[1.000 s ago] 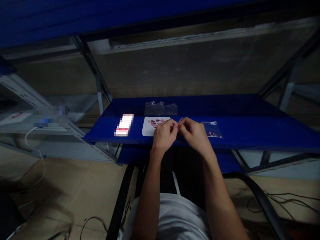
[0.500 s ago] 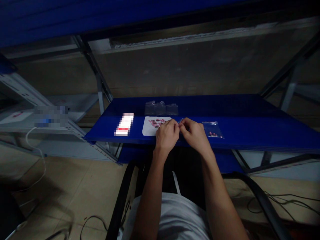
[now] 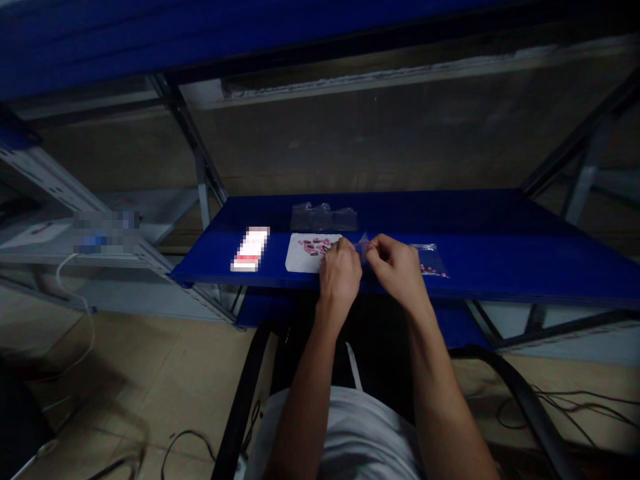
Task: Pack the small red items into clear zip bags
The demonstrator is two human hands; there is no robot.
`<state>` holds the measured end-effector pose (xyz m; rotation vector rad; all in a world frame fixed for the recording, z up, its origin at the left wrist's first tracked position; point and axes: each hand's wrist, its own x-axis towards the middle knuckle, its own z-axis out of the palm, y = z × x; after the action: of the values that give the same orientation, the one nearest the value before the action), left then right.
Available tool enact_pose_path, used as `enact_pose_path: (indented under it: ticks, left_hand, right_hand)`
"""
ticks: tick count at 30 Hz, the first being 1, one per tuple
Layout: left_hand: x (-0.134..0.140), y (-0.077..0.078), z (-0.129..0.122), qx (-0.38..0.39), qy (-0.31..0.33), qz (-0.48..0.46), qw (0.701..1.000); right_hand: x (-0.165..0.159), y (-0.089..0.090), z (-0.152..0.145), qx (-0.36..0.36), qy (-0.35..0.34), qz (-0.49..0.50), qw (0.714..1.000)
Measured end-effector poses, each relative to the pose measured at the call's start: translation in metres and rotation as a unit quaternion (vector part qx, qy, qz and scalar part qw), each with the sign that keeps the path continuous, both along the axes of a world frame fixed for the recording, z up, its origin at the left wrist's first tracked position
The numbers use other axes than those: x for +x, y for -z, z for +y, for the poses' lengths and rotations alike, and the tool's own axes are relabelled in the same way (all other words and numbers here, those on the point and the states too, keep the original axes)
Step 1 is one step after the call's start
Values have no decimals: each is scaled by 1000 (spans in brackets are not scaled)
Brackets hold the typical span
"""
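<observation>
A small clear plastic bag (image 3: 363,240) is stretched in the gap between my two hands. My right hand (image 3: 400,267) pinches its right side between thumb and forefinger. On its other side, my left hand (image 3: 343,270) is closed with curled fingers at the bag's left edge; its fingertips are partly hidden. Beneath and left of that hand lies a white sheet (image 3: 296,259) bearing many small pink and dark pieces (image 3: 314,247), partly covered by the fingers. Just right of my right hand, another clear bag (image 3: 429,253) lies flat with several small pink pieces inside.
Several clear bags (image 3: 324,218) lie in a row behind the white sheet on the blue shelf (image 3: 475,247). A lit, pixelated phone-like screen (image 3: 251,249) is to the left. Metal uprights (image 3: 205,180) frame the shelf, and a second blue shelf (image 3: 280,33) hangs overhead.
My hands have moved slightly apart, the right one shifting right. More of the clear bag now shows between them. My left hand has turned and moved a little right.
</observation>
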<state>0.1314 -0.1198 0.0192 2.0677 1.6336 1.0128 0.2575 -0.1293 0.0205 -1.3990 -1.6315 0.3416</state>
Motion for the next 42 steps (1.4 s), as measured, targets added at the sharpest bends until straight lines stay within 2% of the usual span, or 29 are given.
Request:
enact_pose_path:
  ticks: [4,8,12,15,18,20,22,24,26,29,30,32,36,39,42]
  left_hand:
    - [-8,0,1,12,21,-42,999]
    - [-13,-3,-1,53,89,-79,991]
    - [-12,-2,0,64,120,-90,987]
    - [-10,4,3,10,143,-177,974]
    - [-9,11,8,-44,149,-256,954]
    - [-11,13,11,-68,142,-303,940]
    - [-15,13,13,-88,150,-359,917]
    - [-20,12,15,-98,168,-407,893]
    - [-25,11,16,-103,187,-439,873]
    - [-33,11,17,-124,199,-459,857]
    - [-35,12,17,-134,196,-456,858]
    - [-40,14,18,-154,177,-437,868]
    - [-47,17,21,-175,128,-394,893]
    - [-50,18,22,-177,106,-368,907]
    - [-54,18,22,-168,106,-348,916]
  right_hand:
    - [-5,-5,-2,13,59,19,998]
    - [-6,-5,-1,12,91,42,995]
    - [0,-1,1,-36,-6,138,990]
    - [4,-1,1,-79,-78,207,972]
    - [6,-4,-1,-81,-99,235,963]
    - [8,-5,-1,-50,-66,265,961]
    - [11,-2,2,-12,4,301,954]
    - [15,4,7,-8,59,334,941]
    - [19,12,12,-68,44,375,923]
    - [22,20,16,-188,-81,445,872]
    - [21,22,16,-207,-117,457,857]
    - [20,24,16,-209,-153,462,848]
    - [19,27,17,-194,-139,456,857]
    - [20,28,18,-201,-116,473,850]
    - [21,30,19,-210,-121,482,842]
